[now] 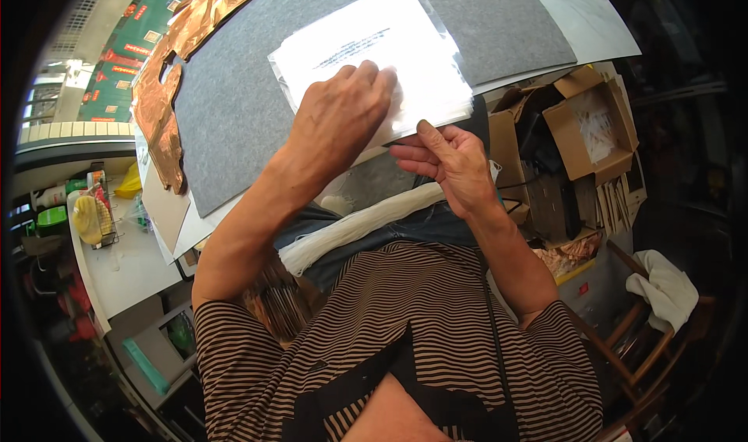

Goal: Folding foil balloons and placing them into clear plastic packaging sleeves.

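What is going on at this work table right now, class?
A person in a striped shirt sits at a table covered by a grey felt mat. The left hand presses flat on a stack of clear plastic bags with white sheets inside. The right hand pinches the near edge of the stack. A bundle of white strips lies across the lap. Copper-coloured foil lies along the mat's left edge, and open cardboard boxes stand to the right.

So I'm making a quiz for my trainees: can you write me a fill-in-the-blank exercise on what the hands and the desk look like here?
1. The left hand presses flat on a stack of clear ____ sleeves.
2. The stack lies on a ____ felt mat.
3. Crumpled ____-coloured foil lies along the mat's left edge.
4. The right hand is at the stack's ____ edge.

Missing words: plastic; grey; copper; near
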`<act>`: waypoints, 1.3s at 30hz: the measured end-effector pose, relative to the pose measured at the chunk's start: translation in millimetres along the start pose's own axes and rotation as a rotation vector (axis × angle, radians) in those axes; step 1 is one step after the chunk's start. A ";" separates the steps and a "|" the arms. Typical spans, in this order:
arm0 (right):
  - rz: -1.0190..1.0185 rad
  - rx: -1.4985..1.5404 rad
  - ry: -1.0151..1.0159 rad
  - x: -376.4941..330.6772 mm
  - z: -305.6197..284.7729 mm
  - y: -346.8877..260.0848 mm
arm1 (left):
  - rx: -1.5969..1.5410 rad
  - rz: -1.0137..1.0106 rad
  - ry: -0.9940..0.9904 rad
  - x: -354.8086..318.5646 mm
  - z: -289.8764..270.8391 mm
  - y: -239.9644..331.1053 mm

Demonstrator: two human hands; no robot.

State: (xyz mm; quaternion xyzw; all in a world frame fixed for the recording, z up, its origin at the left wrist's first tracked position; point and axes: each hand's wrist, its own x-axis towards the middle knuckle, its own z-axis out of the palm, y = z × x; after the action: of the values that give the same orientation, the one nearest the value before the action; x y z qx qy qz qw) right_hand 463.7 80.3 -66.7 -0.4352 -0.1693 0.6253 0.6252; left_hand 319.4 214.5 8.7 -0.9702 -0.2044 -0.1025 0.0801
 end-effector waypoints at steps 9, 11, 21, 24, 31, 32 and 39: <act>-0.017 0.000 0.014 -3.1 -2.2 1.6 | -0.612 -0.150 -0.024 11.2 -11.1 -41.9; -0.050 -0.024 0.048 -4.6 -1.7 1.5 | -0.505 -0.197 0.092 22.2 -12.1 -66.6; -0.036 0.009 0.056 -9.1 3.4 15.0 | -0.298 -0.307 -0.111 58.3 37.9 -118.2; -0.009 0.051 0.053 -11.6 8.1 10.8 | -0.309 -0.338 -0.152 63.2 29.6 -95.0; -0.155 0.217 0.138 -12.8 10.7 18.2 | -0.485 -0.395 -0.262 60.3 19.3 -76.4; -0.182 0.194 0.166 -11.5 4.5 20.7 | -0.568 -0.388 -0.270 60.6 14.1 -73.0; -0.538 -0.183 0.232 -21.0 -7.2 -10.8 | -1.355 -0.336 -0.200 54.8 2.5 -68.0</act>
State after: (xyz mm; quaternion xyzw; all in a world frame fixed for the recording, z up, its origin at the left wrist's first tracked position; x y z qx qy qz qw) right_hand 472.7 60.2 -55.6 -0.4975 -0.2616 0.3656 0.7419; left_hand 340.8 297.2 26.8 -0.7666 -0.2490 -0.1285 -0.5778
